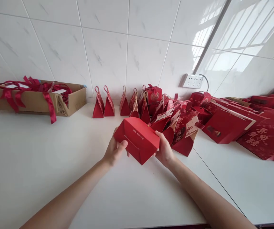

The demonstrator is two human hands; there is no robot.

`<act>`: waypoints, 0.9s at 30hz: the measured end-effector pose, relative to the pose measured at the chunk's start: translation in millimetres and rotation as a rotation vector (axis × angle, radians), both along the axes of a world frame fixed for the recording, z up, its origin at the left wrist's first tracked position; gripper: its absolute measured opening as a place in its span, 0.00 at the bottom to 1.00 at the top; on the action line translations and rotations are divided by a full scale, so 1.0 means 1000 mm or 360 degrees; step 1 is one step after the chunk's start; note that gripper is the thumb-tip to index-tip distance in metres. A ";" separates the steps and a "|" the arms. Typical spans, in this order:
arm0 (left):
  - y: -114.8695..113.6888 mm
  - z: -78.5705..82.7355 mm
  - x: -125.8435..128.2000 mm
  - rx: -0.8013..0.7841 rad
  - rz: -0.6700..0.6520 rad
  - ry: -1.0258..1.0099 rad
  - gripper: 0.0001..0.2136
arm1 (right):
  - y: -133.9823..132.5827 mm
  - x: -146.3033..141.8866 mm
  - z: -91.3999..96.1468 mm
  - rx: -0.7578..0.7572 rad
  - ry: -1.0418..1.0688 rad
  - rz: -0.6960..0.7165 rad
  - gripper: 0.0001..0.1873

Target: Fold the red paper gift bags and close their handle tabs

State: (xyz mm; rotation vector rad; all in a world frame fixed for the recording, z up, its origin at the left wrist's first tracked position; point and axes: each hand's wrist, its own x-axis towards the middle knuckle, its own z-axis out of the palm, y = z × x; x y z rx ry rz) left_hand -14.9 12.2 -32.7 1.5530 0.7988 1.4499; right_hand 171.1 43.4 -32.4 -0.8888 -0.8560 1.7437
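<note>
Between my two hands, above the white table, is a red folded gift box (138, 140) with small pale lettering on the face turned to me. My left hand (115, 149) grips its left side, the thumb on the front face and the other fingers behind it. On the right side my right hand (164, 149) holds the box by its edge, fingers partly hidden behind it. Just beyond stand finished-looking red triangular gift boxes (104, 106) with loop handles. Close to my right hand is another triangular box (186, 135) with a pale tag.
At the back left stands a cardboard box (77, 100) full of dark red ribbons (49, 106), some hanging over its side. Flat red card packages (227, 122) lean in a pile at the right. A white power strip (192, 81) is on the tiled wall.
</note>
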 end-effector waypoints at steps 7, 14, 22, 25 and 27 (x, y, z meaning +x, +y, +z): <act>-0.002 0.002 0.000 0.0041 -0.0055 0.0055 0.26 | -0.003 -0.001 0.002 -0.0085 0.0019 0.0015 0.19; -0.002 0.000 -0.002 0.0046 -0.0052 0.0050 0.24 | -0.008 -0.002 0.010 -0.0259 0.0046 0.0023 0.17; 0.004 -0.006 -0.003 0.0105 0.0156 -0.0010 0.35 | -0.009 0.004 0.003 0.0197 -0.0072 0.0362 0.24; 0.005 -0.004 -0.003 0.0062 0.0226 0.0028 0.31 | -0.007 0.008 0.001 0.0343 -0.0061 0.0406 0.24; 0.005 -0.002 -0.002 0.0014 0.0278 0.0021 0.29 | -0.006 0.009 0.002 0.0438 -0.0002 0.0286 0.22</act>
